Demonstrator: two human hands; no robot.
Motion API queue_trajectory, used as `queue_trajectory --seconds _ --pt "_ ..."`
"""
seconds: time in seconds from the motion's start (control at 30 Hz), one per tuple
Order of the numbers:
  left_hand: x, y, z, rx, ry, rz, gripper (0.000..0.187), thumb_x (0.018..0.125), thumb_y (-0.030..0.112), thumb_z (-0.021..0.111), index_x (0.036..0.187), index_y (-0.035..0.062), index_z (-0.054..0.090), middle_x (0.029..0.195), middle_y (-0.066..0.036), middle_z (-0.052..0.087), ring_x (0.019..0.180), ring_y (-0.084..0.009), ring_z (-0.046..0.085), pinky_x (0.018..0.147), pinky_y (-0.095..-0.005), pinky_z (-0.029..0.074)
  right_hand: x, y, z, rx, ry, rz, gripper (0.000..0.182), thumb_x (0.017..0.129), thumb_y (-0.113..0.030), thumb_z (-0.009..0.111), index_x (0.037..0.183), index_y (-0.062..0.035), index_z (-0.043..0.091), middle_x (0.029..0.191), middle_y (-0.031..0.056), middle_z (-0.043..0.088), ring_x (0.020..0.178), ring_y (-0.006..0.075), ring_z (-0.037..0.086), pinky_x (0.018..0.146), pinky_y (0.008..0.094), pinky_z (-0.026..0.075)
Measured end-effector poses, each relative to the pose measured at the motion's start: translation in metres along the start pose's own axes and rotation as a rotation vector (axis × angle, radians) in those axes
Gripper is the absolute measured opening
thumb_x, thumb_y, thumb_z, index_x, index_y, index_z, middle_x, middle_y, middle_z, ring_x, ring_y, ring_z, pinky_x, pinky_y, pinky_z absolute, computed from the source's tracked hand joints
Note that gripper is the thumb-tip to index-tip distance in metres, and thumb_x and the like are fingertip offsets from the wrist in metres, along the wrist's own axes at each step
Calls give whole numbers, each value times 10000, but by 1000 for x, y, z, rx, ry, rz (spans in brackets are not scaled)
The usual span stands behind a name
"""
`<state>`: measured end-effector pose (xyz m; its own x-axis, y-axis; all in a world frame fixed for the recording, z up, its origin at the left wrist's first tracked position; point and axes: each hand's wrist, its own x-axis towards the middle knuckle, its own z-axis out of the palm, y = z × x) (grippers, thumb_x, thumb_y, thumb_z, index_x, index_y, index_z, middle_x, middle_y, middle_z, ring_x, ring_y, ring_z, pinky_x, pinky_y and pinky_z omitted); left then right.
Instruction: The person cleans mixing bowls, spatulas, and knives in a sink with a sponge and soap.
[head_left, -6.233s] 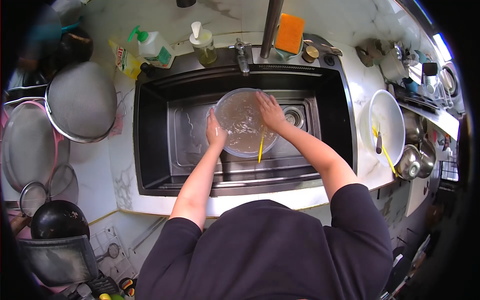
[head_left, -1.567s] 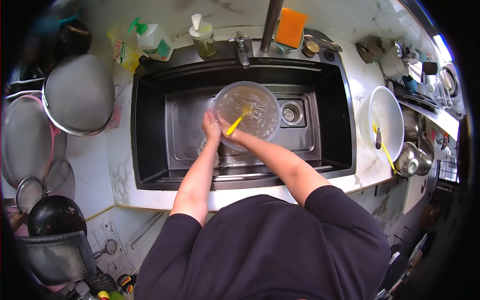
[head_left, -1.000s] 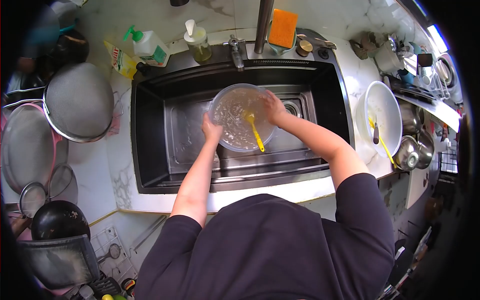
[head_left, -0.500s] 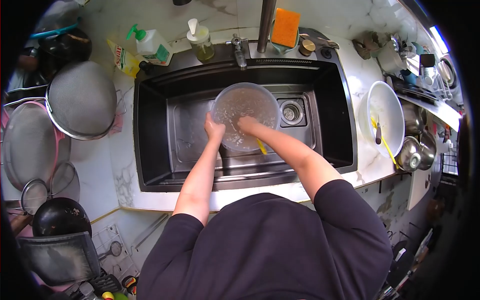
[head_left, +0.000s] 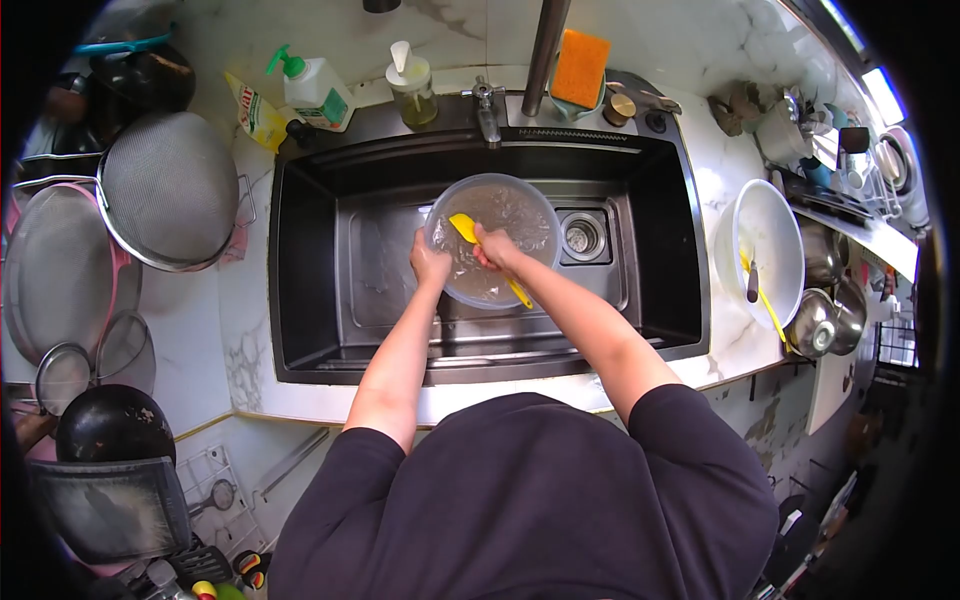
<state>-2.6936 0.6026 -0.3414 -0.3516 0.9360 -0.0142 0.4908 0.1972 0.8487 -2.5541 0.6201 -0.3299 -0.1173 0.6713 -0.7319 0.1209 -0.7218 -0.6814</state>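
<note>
A translucent round bowl (head_left: 549, 216) of cloudy water stands in the dark sink (head_left: 385, 300). On its left side, my left hand (head_left: 430, 262) grips the rim, the thumb toward the inside. My right hand (head_left: 495, 250) is closed around a yellow spatula (head_left: 463, 227) over the middle of the bowl. The spatula's flat head shows above the water, pointing up and left, and its handle end comes out below my right hand, across the near rim. Ripples and glints cover the water.
The tap (head_left: 486, 110) rises behind the bowl, with the drain (head_left: 580, 236) to its right. A white bowl (head_left: 770, 225) with yellow-handled tools sits on the right counter. Mesh strainers (head_left: 168, 190) crowd the left. Soap bottles (head_left: 318, 95) and an orange sponge (head_left: 580, 68) line the back.
My right hand has come up out of the water, lifting the spatula so its yellow head now shows. My left hand stays on the bowl's rim. The view has shifted slightly.
</note>
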Motion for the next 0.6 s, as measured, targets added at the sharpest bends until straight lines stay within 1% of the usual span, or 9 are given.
queue_trajectory --seconds 0.13,0.23,0.3,0.33,0.4,0.43,0.5,0.53,0.6 --pt "0 -1 1 15 0 4 403 609 -41 493 1001 53 509 851 -206 593 834 -374 565 740 -391 440 0 1 -1 58 -14 -11 407 893 -325 380 632 -42 513 449 -4 406 338 86 340 331 231 266" --pt "1 -6 3 57 20 6 366 650 -34 496 1005 54 509 866 -214 587 837 -378 561 741 -400 437 13 12 1 34 -3 -116 327 878 -253 416 649 -40 510 472 -4 408 357 82 346 342 231 279" --pt "1 -10 5 32 21 -11 333 682 -21 509 1008 49 508 874 -221 583 841 -383 555 738 -406 434 24 22 4 138 -80 -145 249 830 -171 485 627 -32 521 475 8 430 373 97 381 338 267 285" --pt "1 -6 4 32 23 -12 333 682 -21 509 1008 49 508 874 -221 583 841 -383 555 738 -406 434 23 22 3 137 -81 -145 249 830 -171 485 627 -32 521 475 8 430 373 97 381 338 267 285" --pt "-1 -1 2 43 41 -13 293 690 -9 522 980 31 515 850 -204 597 841 -363 572 727 -390 443 21 22 3 30 -236 -185 221 814 -136 507 615 -40 516 499 3 443 405 78 387 357 258 300" --pt "0 -3 2 45 41 -14 293 690 -9 522 980 31 515 850 -204 597 841 -363 572 727 -390 443 21 22 5 30 -237 -184 221 814 -136 507 615 -40 516 499 3 443 405 78 387 357 258 300" --pt "0 -6 4 41 58 12 289 691 -11 530 977 33 516 860 -205 595 842 -365 569 730 -392 442 22 21 11 -171 -76 -258 258 811 -211 525 674 3 567 560 87 551 488 189 530 441 316 407" --pt "0 -5 3 41 57 10 289 691 -11 530 977 33 516 860 -205 595 842 -365 569 730 -392 442 23 23 13 -172 -76 -256 258 811 -211 525 674 3 567 560 87 551 488 189 530 441 316 407" --pt "1 -4 1 40 13 16 322 694 -18 515 1010 47 509 884 -219 581 846 -382 555 741 -399 434 24 26 15 -690 174 -477 419 810 -336 504 802 75 590 709 205 609 701 351 599 626 394 457"
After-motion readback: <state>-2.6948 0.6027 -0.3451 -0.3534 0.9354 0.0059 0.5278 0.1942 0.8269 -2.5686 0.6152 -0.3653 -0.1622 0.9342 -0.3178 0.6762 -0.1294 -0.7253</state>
